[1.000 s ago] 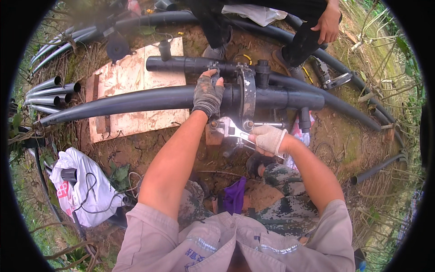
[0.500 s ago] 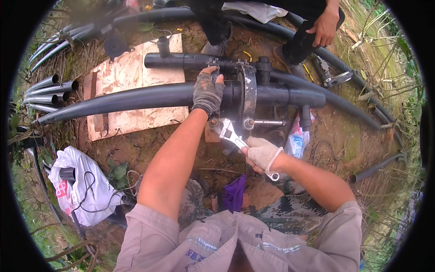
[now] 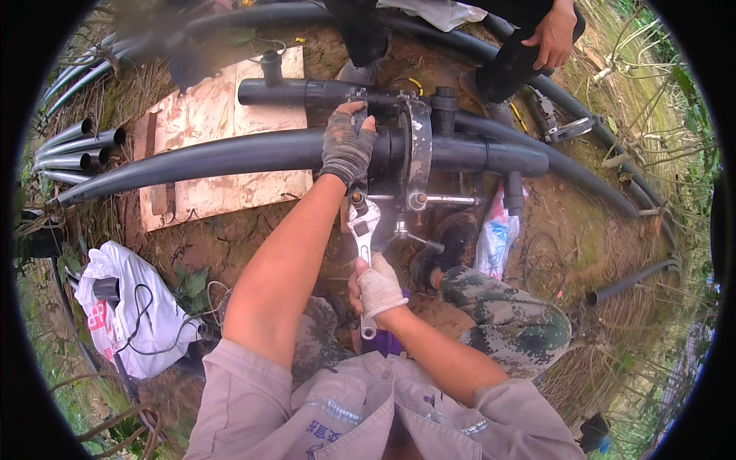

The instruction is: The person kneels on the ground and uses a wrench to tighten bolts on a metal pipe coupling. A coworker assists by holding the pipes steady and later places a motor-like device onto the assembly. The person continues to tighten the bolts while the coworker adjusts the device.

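My left hand (image 3: 349, 146), in a dark striped fingerless glove, wraps over the left ring of a pipe clamp, hiding most of that ring. The clamp's right ring (image 3: 418, 149) stands uncovered around the thick black pipe (image 3: 230, 159). In a pale glove, my right hand (image 3: 379, 288) grips the handle of a silver adjustable wrench (image 3: 363, 230). Its jaws are at the bolt (image 3: 357, 199) under the left ring, and the handle points toward me. A T-shaped metal handle (image 3: 418, 239) sits below the clamp, beside the wrench.
Behind lies a second black pipe (image 3: 280, 93) with upright stubs, partly over a wooden board (image 3: 230, 199). Another person's hand (image 3: 553, 37) rests by their knee at the far right. A white plastic bag (image 3: 142, 322) is at left, near several stacked pipes (image 3: 80, 146).
My right hand has swung the wrench handle left and toward me, from slanting right to nearly straight. My left hand stays on the clamp. The T-shaped handle has come into clearer view.
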Demonstrator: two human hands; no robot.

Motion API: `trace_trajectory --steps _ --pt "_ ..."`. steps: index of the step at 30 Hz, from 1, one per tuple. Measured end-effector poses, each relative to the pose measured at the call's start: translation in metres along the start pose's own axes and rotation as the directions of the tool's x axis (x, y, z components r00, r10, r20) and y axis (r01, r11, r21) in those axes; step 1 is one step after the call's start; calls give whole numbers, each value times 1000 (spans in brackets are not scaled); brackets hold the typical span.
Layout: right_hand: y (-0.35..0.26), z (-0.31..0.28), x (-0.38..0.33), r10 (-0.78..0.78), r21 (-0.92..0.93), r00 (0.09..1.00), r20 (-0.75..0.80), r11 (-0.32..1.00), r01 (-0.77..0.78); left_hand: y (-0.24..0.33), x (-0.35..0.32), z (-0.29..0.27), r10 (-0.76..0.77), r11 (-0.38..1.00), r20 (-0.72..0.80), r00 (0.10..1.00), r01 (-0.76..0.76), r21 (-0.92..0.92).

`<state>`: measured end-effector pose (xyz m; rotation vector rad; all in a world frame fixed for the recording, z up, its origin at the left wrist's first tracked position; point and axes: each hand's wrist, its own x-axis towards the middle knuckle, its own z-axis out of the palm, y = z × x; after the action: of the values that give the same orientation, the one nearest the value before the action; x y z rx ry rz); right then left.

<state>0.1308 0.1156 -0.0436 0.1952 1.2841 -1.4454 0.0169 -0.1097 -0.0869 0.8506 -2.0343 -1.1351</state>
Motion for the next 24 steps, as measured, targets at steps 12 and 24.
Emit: trace_trajectory --steps 12,24 --pt "32 17 20 -157 113 988 -11 981 157 9 -7 0 29 999 -69 997 -32 -32" --pt "-13 11 44 -150 57 987 -54 987 153 8 -4 -2 64 998 -85 994 -65 -18"
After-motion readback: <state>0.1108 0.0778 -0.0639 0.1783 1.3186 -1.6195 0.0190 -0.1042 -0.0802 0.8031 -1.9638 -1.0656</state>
